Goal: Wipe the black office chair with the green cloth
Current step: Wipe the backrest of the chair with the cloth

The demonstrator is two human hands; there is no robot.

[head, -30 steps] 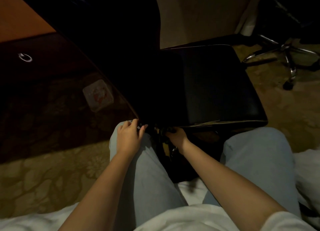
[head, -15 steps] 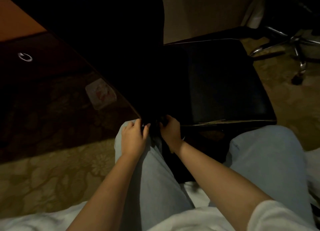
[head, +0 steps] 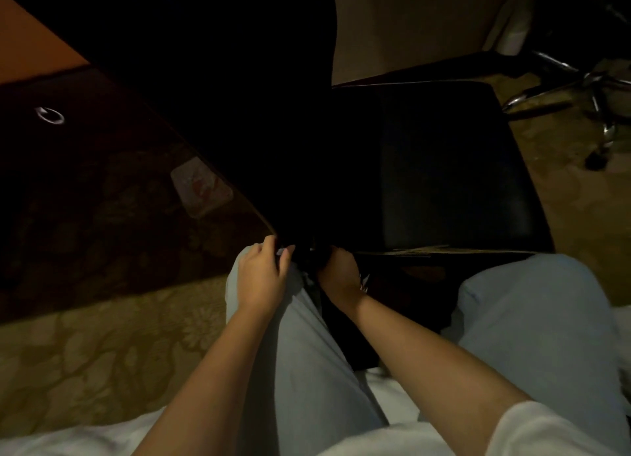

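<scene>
The black office chair stands right in front of my knees, its seat (head: 454, 169) at centre right and its dark backrest (head: 239, 80) rising to the upper left. My left hand (head: 264, 278) and my right hand (head: 339, 274) sit close together at the chair's low near corner, above my left knee. Both have their fingers curled on a dark bunch of cloth (head: 312, 281) between them. Its green colour does not show in the dim light, and most of it is hidden by the hands and shadow.
A second chair's chrome star base (head: 594, 90) with castors stands on the patterned carpet at top right. A dark wooden desk front with a ring handle (head: 51, 116) fills the left. A pale packet (head: 201, 187) lies on the floor beside the backrest. White bedding runs along the bottom edge.
My right hand has come up from under the seat's front edge and moved left, close to my left hand. The left hand has barely shifted. The view tilted slightly.
</scene>
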